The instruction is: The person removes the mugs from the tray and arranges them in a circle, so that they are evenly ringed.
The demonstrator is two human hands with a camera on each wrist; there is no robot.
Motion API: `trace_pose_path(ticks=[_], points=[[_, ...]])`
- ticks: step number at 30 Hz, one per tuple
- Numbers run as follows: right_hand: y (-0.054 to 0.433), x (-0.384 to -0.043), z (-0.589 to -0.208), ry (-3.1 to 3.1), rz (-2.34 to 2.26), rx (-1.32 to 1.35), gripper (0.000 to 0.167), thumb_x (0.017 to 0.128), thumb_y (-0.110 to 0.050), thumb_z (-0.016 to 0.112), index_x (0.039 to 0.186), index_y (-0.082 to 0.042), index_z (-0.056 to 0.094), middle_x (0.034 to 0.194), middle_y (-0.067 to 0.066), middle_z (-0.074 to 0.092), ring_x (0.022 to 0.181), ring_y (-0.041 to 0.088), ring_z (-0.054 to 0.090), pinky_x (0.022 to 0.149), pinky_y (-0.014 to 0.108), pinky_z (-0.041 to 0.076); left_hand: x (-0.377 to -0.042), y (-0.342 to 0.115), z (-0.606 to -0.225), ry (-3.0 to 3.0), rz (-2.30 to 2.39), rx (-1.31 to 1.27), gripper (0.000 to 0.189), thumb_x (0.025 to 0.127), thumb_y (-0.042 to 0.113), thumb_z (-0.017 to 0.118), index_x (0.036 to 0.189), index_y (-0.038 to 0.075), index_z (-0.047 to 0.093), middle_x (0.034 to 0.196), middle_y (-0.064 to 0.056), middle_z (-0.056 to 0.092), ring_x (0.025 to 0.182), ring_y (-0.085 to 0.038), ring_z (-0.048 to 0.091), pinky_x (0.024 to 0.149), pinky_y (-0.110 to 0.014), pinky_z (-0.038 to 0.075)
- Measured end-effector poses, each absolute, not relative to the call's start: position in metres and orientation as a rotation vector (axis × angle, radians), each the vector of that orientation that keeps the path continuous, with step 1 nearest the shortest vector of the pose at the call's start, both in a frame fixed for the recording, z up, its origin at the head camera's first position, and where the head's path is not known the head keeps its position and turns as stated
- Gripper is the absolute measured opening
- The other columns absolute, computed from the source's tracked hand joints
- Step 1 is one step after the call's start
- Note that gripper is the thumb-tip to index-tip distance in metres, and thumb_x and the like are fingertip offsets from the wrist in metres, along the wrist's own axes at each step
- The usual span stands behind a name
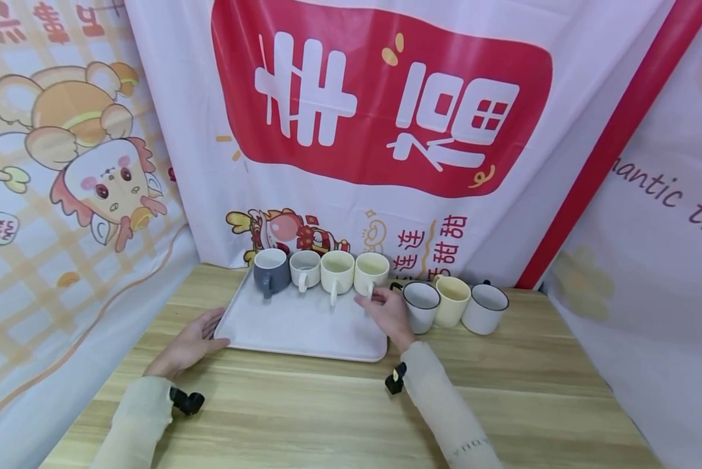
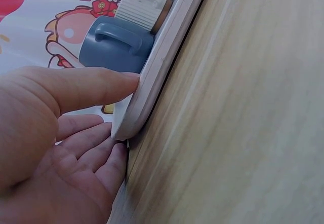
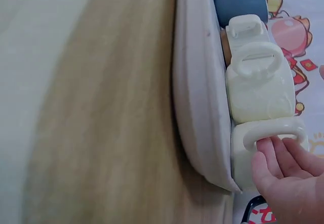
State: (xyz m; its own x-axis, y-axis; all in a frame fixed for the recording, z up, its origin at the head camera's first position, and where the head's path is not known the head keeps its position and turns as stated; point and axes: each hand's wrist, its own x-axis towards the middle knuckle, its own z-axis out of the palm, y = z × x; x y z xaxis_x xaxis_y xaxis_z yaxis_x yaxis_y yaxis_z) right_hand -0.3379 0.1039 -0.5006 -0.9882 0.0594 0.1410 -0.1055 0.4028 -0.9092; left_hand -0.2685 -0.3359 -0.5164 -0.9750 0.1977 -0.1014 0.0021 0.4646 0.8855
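Note:
A white tray point(image 1: 304, 329) lies on the table with four mugs in a row along its far side. From left to right these are a dark blue-grey mug point(image 1: 271, 272), a small whitish ribbed mug point(image 1: 305, 268), a cream mug point(image 1: 336, 270) and a pale yellow mug point(image 1: 365, 268). My left hand point(image 1: 189, 339) holds the tray's near left corner, its thumb point(image 2: 96, 87) on the rim and fingers along the side. With the fingertips of my right hand point(image 1: 391, 316) I grip the handle point(image 3: 273, 129) of the pale yellow mug.
Right of the tray stand a white dark-rimmed mug point(image 1: 421, 306), a yellow mug point(image 1: 452, 301) and another white dark-rimmed mug point(image 1: 486, 309), close together on the wooden table point(image 1: 327, 410). A printed cloth point(image 1: 327, 195) hangs right behind the mugs.

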Motion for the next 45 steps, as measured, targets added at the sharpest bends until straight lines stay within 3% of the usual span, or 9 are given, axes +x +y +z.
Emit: trace_pose_path(ticks=[3, 8, 15, 19, 28, 37, 45], points=[[0.101, -0.344, -0.501, -2.453, 1.723, -0.025, 0.043, 0.090, -0.040, 0.084, 0.118, -0.008, 0.078, 0.106, 0.007, 0.080, 0.094, 0.017, 0.073, 0.077, 0.024, 0.061, -0.268, -0.335, -0.516, 2.524, 1.519, 0.170, 0.090, 0.102, 0.011, 0.069, 0.166, -0.006, 0.008, 0.173, -0.033, 0.009, 0.160, -0.055, 0.013, 0.132, -0.068, 0.019], [0.098, -0.349, -0.500, -2.427, 1.813, -0.139, 0.035, 0.095, -0.044, 0.077, 0.110, -0.012, 0.080, 0.105, 0.009, 0.079, 0.091, 0.017, 0.069, 0.075, 0.023, 0.055, -0.268, -0.334, -0.516, 2.518, 1.519, 0.163, 0.090, 0.102, 0.010, 0.068, 0.167, -0.006, 0.008, 0.174, -0.033, 0.009, 0.160, -0.055, 0.013, 0.132, -0.067, 0.020], [0.093, -0.355, -0.503, -2.358, 1.825, -0.178, 0.042, 0.104, -0.041, 0.066, 0.104, -0.001, 0.080, 0.102, 0.014, 0.081, 0.094, 0.023, 0.072, 0.072, 0.020, 0.052, -0.268, -0.335, -0.517, 2.521, 1.517, 0.159, 0.090, 0.101, 0.010, 0.069, 0.167, -0.006, 0.009, 0.173, -0.033, 0.011, 0.160, -0.055, 0.014, 0.132, -0.067, 0.020], [0.092, -0.357, -0.505, -2.343, 1.806, -0.206, 0.038, 0.106, -0.035, 0.064, 0.095, -0.002, 0.080, 0.094, 0.012, 0.079, 0.087, 0.019, 0.067, 0.072, 0.020, 0.049, -0.268, -0.334, -0.519, 2.508, 1.513, 0.135, 0.091, 0.101, 0.012, 0.069, 0.167, -0.005, 0.008, 0.174, -0.032, 0.011, 0.160, -0.054, 0.014, 0.133, -0.066, 0.020], [0.090, -0.350, -0.498, -2.268, 1.875, -0.236, 0.037, 0.106, -0.023, 0.063, 0.099, 0.011, 0.075, 0.086, 0.015, 0.075, 0.076, 0.012, 0.060, 0.064, 0.018, 0.046, -0.269, -0.334, -0.519, 2.511, 1.528, 0.159, 0.091, 0.101, 0.011, 0.069, 0.167, -0.006, 0.008, 0.173, -0.033, 0.010, 0.160, -0.055, 0.014, 0.132, -0.066, 0.020], [0.091, -0.335, -0.488, -2.145, 2.084, -0.282, 0.029, 0.102, -0.014, 0.067, 0.090, 0.011, 0.074, 0.069, 0.001, 0.065, 0.066, 0.011, 0.059, 0.061, 0.018, 0.049, -0.270, -0.337, -0.517, 2.515, 1.517, 0.145, 0.093, 0.101, 0.011, 0.070, 0.167, -0.005, 0.007, 0.174, -0.033, 0.009, 0.160, -0.055, 0.013, 0.132, -0.067, 0.020], [0.107, -0.316, -0.485, -2.154, 2.226, -0.223, 0.025, 0.102, -0.009, 0.064, 0.088, 0.010, 0.071, 0.069, 0.001, 0.062, 0.066, 0.013, 0.058, 0.063, 0.021, 0.048, -0.269, -0.335, -0.516, 2.516, 1.512, 0.150, 0.092, 0.101, 0.010, 0.069, 0.167, -0.006, 0.007, 0.174, -0.032, 0.009, 0.160, -0.055, 0.013, 0.132, -0.067, 0.019]])
